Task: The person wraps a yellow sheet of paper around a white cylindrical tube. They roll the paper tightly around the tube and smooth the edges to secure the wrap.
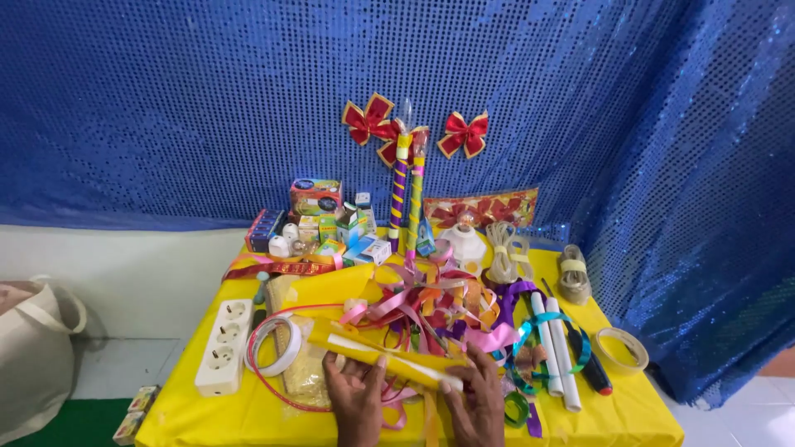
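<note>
I see left hand (356, 399) palm down, fingers curled over the near end of a yellow wrapped roll (383, 353) | right hand (479, 399) pinching its other end, thumb on top | roll lies slantwise at the front of the yellow table (199, 414), beside glossy tangled ribbons (439, 310) | white power strip (224, 345) left, two white tubes (556, 348) right

Both wrists (356, 434) (and forearms) cut off by the bottom edge
</note>
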